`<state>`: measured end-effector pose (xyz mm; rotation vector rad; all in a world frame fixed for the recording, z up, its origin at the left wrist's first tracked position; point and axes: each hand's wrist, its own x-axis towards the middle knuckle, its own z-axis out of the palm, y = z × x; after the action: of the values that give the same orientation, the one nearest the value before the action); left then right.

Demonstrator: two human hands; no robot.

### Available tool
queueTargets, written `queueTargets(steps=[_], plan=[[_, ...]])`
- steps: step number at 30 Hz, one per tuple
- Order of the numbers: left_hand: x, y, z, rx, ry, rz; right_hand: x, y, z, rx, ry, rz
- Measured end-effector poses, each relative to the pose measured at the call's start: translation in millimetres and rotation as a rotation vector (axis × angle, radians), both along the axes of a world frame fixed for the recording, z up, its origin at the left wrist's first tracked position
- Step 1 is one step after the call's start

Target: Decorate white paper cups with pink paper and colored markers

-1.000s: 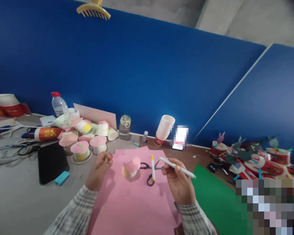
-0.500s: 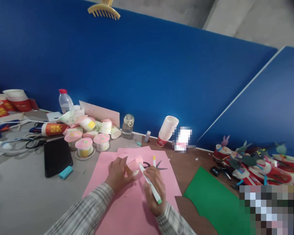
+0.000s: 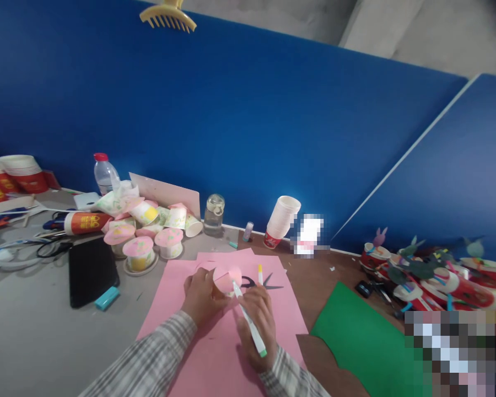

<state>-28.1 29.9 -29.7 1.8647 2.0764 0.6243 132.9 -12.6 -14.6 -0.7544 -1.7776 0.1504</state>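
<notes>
Over the pink paper sheets (image 3: pixel 219 353), my left hand (image 3: pixel 202 295) is closed around a small paper cup with a pink paper top (image 3: pixel 227 277); most of the cup's side is hidden by my fingers. A white marker with a green end (image 3: pixel 252 325) is gripped in my right hand (image 3: pixel 258 320), its tip at the pink top. Just beyond my right hand lie dark-handled scissors (image 3: pixel 273 281) and a white marker with a yellow end (image 3: pixel 260 272).
To the left are several pink-topped paper cups (image 3: pixel 138 252), a black phone (image 3: pixel 93 273) and a light-blue cap (image 3: pixel 107 298). A glass jar (image 3: pixel 214 215) and stacked white cups (image 3: pixel 284 216) stand by the blue partition (image 3: pixel 248 110). Green paper (image 3: pixel 364 342) and rabbit-decorated cups (image 3: pixel 376 256) lie right.
The pink top in my left hand has tilted and shows more of its face. The marker in my right hand has shifted slightly left and down. The camera view has moved slightly.
</notes>
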Motion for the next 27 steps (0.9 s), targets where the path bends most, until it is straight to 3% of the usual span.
queueTargets(steps=[12, 27], plan=[[4.0, -4.1, 2.5, 0.017, -0.013, 0.045, 0.3, -1.7, -8.2, -0.064, -0.021, 0.002], [3.4, -5.8, 0.7, 0.051, -0.033, 0.021, -3.0, 4.1, -6.7, -0.023, -0.054, -0.015]])
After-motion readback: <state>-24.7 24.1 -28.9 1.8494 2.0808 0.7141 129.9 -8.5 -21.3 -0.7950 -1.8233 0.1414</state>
